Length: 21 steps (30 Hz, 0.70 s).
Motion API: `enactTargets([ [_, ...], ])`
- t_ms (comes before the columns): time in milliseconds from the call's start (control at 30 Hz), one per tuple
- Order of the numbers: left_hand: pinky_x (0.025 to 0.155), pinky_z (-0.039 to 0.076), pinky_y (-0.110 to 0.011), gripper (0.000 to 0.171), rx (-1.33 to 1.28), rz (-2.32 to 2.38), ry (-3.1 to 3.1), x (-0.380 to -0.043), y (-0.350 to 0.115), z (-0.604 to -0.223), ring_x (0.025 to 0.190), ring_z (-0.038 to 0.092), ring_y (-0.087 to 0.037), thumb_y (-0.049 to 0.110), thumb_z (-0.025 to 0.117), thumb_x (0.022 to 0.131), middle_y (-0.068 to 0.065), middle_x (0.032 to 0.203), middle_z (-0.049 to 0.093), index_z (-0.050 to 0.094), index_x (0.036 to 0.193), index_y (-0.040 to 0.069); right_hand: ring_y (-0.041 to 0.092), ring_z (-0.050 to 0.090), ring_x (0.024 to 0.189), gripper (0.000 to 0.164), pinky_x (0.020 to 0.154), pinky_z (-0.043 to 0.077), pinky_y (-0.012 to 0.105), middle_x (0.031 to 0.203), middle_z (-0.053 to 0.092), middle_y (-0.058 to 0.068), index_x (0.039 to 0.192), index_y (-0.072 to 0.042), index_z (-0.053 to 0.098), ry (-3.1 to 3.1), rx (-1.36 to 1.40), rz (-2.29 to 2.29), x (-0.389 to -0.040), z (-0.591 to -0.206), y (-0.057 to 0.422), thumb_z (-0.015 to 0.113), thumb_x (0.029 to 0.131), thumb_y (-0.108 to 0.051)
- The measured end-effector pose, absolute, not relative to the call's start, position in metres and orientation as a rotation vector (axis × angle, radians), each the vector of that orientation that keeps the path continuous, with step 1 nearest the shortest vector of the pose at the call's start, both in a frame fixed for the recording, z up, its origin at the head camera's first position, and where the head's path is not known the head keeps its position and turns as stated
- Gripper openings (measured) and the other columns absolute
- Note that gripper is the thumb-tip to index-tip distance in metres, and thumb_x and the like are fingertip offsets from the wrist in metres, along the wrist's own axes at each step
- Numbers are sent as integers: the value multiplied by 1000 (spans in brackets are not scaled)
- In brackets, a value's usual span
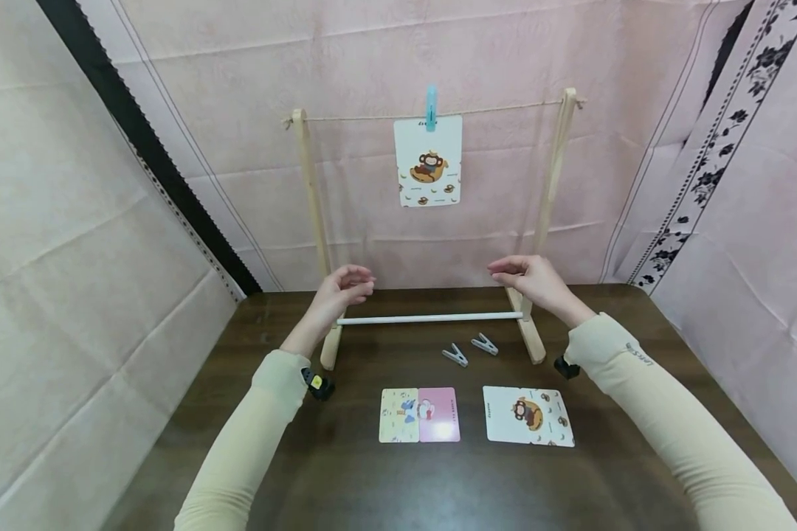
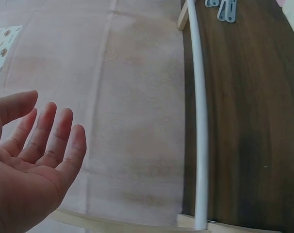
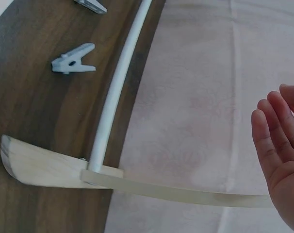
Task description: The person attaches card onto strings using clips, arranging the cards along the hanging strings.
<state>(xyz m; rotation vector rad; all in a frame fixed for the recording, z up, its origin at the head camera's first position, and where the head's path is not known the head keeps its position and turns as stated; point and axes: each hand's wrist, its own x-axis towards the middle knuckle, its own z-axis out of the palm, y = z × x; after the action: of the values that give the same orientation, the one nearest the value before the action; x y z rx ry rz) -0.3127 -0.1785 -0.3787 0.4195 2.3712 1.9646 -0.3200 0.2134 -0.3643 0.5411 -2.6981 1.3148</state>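
My left hand (image 1: pixel 341 290) and right hand (image 1: pixel 535 280) are unclenched; from their midpoint, monkey card (image 1: pixel 428 167) hangs at 12 o'clock; grey clothespins (image 1: pixel 488 346) lie at 5 o'clock

We see the wooden frame (image 1: pixel 556 162) standing upright, its posts (image 1: pixel 313 195) just outward of our left fingers (image 1: pixel 360 275) and right fingers (image 1: pixel 508 264), its straight white rod (image 1: pixel 432 318) below them. Above our fingers, a white monkey card (image 1: pixel 429 167) hangs from the string (image 1: pixel 365 118), pinched by a light-blue clip (image 1: pixel 431 108).
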Motion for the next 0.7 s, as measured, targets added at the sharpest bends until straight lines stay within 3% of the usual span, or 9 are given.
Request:
enactTargets([
  [233, 102, 45, -55, 38, 419, 1887, 2357, -309, -174, -394, 114, 61, -35, 14, 67, 98, -16, 126, 63, 55, 130, -2, 19, 68, 91, 30, 81, 54, 33, 117, 71, 17, 124, -3, 70, -2710, 534, 1397, -317, -381, 210, 66, 100, -21],
  [367, 102, 46, -55, 33, 408, 1847, 2363, -309, -170, -403, 116, 60, -37, 16, 68, 98, -18, 126, 63, 59, 126, 2, 22, 69, 95, 35, 82, 55, 32, 122, 69, 18, 127, -2, 68, -2717, 539, 1467, -315, -392, 209, 65, 100, -25],
  [533, 101, 47, -55, 37, 395, 1797, 2364, -307, -166, -418, 110, 63, -27, 16, 68, 97, -16, 124, 64, 57, 128, -2, 32, 67, 105, 32, 86, 56, 37, 123, 68, 17, 125, -3, 69, -2682, 556, 1554, -311, -410, 207, 66, 100, -23],
  [700, 100, 47, -56, 34, 384, 1784, 2354, -304, -163, -433, 109, 64, -29, 14, 69, 97, -13, 121, 65, 58, 126, -1, 23, 68, 96, 29, 85, 56, 43, 120, 67, 17, 123, -4, 70, -2670, 562, 1562, -305, -432, 203, 65, 100, -21],
])
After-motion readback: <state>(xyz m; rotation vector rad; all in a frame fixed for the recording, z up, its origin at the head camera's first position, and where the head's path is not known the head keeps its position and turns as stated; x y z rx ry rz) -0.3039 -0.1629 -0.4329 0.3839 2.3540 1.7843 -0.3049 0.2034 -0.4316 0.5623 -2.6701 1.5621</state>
